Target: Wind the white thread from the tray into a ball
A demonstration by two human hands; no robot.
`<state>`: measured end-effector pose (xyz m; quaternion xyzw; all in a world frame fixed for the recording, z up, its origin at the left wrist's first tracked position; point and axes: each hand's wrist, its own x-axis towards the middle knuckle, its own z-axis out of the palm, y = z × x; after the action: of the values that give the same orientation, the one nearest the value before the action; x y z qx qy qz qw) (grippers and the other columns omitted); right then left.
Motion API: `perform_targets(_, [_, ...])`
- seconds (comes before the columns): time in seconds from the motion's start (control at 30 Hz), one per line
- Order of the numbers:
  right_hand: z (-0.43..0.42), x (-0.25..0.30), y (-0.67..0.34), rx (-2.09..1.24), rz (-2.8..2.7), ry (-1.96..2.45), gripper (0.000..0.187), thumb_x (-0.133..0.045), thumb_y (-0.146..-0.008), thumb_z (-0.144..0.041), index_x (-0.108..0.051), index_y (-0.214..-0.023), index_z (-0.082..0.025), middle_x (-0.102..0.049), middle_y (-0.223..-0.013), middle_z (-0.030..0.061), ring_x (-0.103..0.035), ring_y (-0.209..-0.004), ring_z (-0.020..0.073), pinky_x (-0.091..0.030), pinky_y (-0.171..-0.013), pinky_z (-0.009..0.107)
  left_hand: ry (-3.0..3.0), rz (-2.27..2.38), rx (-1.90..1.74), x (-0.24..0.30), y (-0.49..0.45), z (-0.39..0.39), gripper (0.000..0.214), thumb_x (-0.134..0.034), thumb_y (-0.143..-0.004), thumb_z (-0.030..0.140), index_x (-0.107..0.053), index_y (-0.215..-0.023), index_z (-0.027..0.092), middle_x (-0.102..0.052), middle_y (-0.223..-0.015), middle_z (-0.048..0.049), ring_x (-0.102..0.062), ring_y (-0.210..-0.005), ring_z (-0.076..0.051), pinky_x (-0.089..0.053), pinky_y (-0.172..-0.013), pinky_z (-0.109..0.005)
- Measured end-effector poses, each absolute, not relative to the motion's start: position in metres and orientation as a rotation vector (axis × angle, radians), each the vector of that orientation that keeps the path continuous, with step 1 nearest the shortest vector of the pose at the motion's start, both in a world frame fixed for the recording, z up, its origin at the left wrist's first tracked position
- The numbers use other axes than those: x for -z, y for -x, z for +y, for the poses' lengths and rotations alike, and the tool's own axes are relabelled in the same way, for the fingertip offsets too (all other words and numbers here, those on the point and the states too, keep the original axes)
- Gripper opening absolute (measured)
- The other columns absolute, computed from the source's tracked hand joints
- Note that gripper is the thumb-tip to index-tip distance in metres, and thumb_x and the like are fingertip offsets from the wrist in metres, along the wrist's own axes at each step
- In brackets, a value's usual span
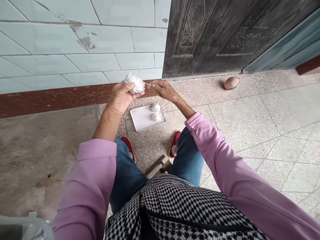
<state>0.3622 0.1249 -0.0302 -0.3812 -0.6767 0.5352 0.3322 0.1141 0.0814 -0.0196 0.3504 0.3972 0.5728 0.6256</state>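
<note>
Tray first: shallow white rectangular tray (141,120), low rim, on the speckled terrazzo floor (232,126) just beyond your feet, set slightly askew. In it, two white yarn balls, both toward its right edge: one yarn ball (156,107) at the far right corner, the other yarn ball (155,117) just nearer to you. A thin loose end runs from the nearer ball toward the tray's right edge. Second container: translucent plastic tub (46,226), cut off at lower left; something clear and crumpled shows there, can't tell what.

Your left hand (122,96) is partly closed, thumb and fingers around a white yarn pom-pom (135,82), held up past the tray's far edge, toward the wall. Your right hand (163,89) is curled, thumb and fingertips pinched on a thin white strand (147,84) that reaches straight across to the pom-pom's right side. So the pom-pom sits in your left hand, a short gap from your right fingertips.

Textures: pom-pom rounded, shaggy, loopy; tray balls more tightly wound. Tray smooth, matte. Wall (105,40) of pale tiles, chipped in spots, over a reddish-brown skirting (50,100). Dark door (205,36) with raised panel patterns. You've got pink sleeves, blue jeans, a black-and-white checked garment, red shoes.
</note>
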Motion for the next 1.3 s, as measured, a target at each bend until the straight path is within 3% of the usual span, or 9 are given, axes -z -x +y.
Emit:
perform_targets(0.1, [0.119, 0.031, -0.352, -1.29, -1.936, 1.023, 0.028, -0.064, -0.124, -0.005, -0.078, -0.103, -0.015, -0.072, -0.097, 0.0051, -0.061, -0.093, 0.022, -0.057, -0.097, 0.033, -0.839, 0.97, -1.316, 0.024, -0.105, 0.087, 0.048, -0.115, -0.085, 0.044, -0.077, -0.107, 0.024, -0.088, -0.109, -0.0064, -0.091, -0.114, -0.03, -0.083, -0.104, -0.045])
perform_targets(0.23, [0.105, 0.031, -0.338, -1.222, -2.196, 0.977, 0.034, -0.066, -0.125, -0.007, -0.075, -0.094, -0.018, -0.069, -0.088, 0.0027, -0.06, -0.091, 0.0225, -0.054, -0.102, 0.037, -1.048, 1.15, -1.267, 0.037, -0.099, 0.096, 0.062, -0.122, -0.074, 0.051, -0.079, -0.113, 0.027, -0.089, -0.11, -0.0049, -0.089, -0.123, -0.034, -0.08, -0.101, -0.042])
perform_targets(0.4, [0.095, 0.021, -0.342, -1.281, -2.138, 0.871, 0.038, -0.073, -0.135, -0.032, -0.074, -0.1, -0.018, -0.063, -0.09, 0.0011, -0.056, -0.089, 0.0207, -0.05, -0.095, 0.035, -1.233, 1.316, -1.278, 0.044, -0.106, 0.099, 0.064, -0.12, -0.073, 0.046, -0.08, -0.117, 0.023, -0.085, -0.102, -0.002, -0.08, -0.111, -0.029, -0.068, -0.094, -0.04])
perform_targets(0.5, [0.104, 0.018, -0.356, -1.266, -1.989, 0.872, 0.052, -0.076, -0.138, -0.057, -0.072, -0.103, -0.019, -0.064, -0.095, 0.0026, -0.057, -0.092, 0.0212, -0.052, -0.091, 0.035, -1.297, 1.3, -1.118, 0.04, -0.112, 0.092, 0.054, -0.115, -0.088, 0.048, -0.081, -0.117, 0.018, -0.082, -0.097, -0.0007, -0.072, -0.103, -0.023, -0.061, -0.094, -0.04])
perform_targets(0.6, [0.117, 0.022, -0.372, -1.185, -1.895, 0.837, 0.06, -0.07, -0.14, -0.067, -0.066, -0.1, -0.022, -0.063, -0.094, 0.0035, -0.056, -0.09, 0.0218, -0.052, -0.088, 0.036, -1.293, 1.163, -0.956, 0.035, -0.116, 0.083, 0.049, -0.109, -0.099, 0.059, -0.085, -0.116, 0.02, -0.083, -0.099, -0.0021, -0.07, -0.099, -0.021, -0.062, -0.092, -0.039])
perform_targets(0.8, [0.118, 0.024, -0.379, -1.133, -1.895, 0.946, 0.066, -0.073, -0.138, -0.07, -0.053, -0.094, -0.026, -0.055, -0.09, 0.0029, -0.052, -0.089, 0.0235, -0.05, -0.083, 0.035, -1.189, 0.933, -0.739, 0.028, -0.121, 0.076, 0.075, -0.123, -0.07, 0.078, -0.092, -0.105, 0.02, -0.087, -0.102, -0.0142, -0.075, -0.092, -0.026, -0.068, -0.078, -0.042])
perform_targets(0.9, [0.107, 0.013, -0.372, -1.131, -1.846, 1.013, 0.065, -0.075, -0.136, -0.072, -0.052, -0.096, -0.026, -0.05, -0.091, 0.0027, -0.049, -0.092, 0.0251, -0.051, -0.083, 0.035, -1.204, 0.929, -0.658, 0.027, -0.124, 0.076, 0.076, -0.12, -0.068, 0.086, -0.089, -0.096, 0.022, -0.082, -0.093, -0.0138, -0.076, -0.089, -0.029, -0.069, -0.074, -0.045])
perform_targets(1.03, [0.101, -0.001, -0.366, -1.063, -1.795, 1.009, 0.066, -0.076, -0.132, -0.075, -0.053, -0.093, -0.028, -0.048, -0.09, 0.0032, -0.045, -0.092, 0.0259, -0.05, -0.087, 0.039, -1.231, 0.98, -0.582, 0.028, -0.128, 0.075, 0.068, -0.116, -0.08, 0.084, -0.085, -0.092, 0.024, -0.079, -0.087, -0.0122, -0.077, -0.089, -0.03, -0.07, -0.074, -0.048])
perform_targets(1.3, [0.108, 0.016, -0.359, -1.293, -1.784, 1.026, 0.078, -0.079, -0.133, -0.08, -0.046, -0.084, -0.028, -0.039, -0.082, -0.0038, -0.036, -0.084, 0.0191, -0.038, -0.079, 0.035, -1.206, 0.83, -0.737, 0.021, -0.123, 0.073, 0.07, -0.123, -0.072, 0.072, -0.095, -0.111, 0.02, -0.091, -0.106, -0.0155, -0.081, -0.091, -0.028, -0.071, -0.077, -0.041])
